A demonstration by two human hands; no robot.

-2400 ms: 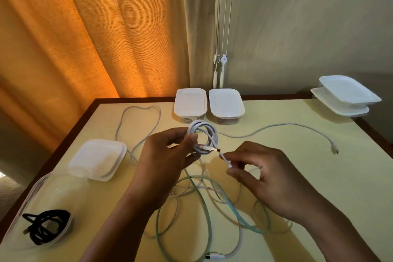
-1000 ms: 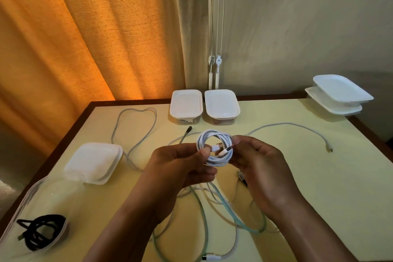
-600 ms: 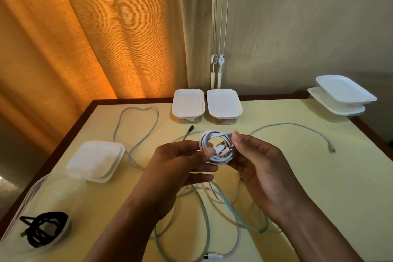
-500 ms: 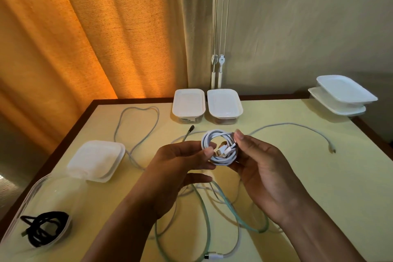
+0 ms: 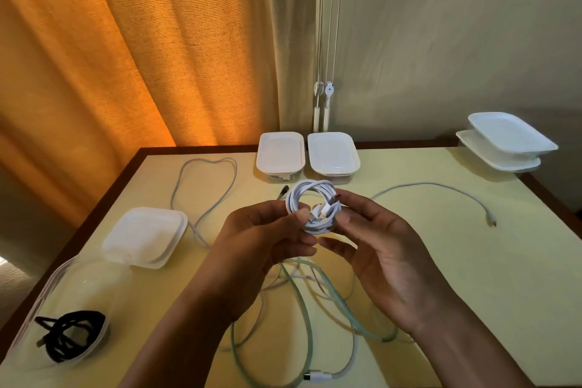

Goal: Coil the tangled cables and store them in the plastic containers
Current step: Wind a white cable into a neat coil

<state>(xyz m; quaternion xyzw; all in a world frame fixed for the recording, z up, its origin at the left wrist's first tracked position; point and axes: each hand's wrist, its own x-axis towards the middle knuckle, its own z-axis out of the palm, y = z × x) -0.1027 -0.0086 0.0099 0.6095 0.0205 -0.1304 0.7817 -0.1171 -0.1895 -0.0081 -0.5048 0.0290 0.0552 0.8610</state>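
Note:
A white cable coiled into a small ring (image 5: 310, 198) is held above the middle of the table by both hands. My left hand (image 5: 261, 242) pinches its left side with thumb and fingers. My right hand (image 5: 381, 249) cups its right side, fingers around the coil and its two plugs. Below the hands a tangle of mint-green and white cables (image 5: 308, 309) lies loose on the table. A clear open container (image 5: 78, 287) at the near left holds a coiled black cable (image 5: 69, 334).
Two lidded white containers (image 5: 280, 153) (image 5: 333, 154) stand at the table's back edge, two more are stacked (image 5: 507, 142) at the back right, and a white lid (image 5: 145, 236) lies left. Loose grey-white cables (image 5: 204, 186) (image 5: 441, 189) trail across the far table. An orange curtain hangs behind.
My right hand tucked the plug end into the coil and closed onto its right side. Both hands now hold the finished ring, turned slightly, at about the same spot.

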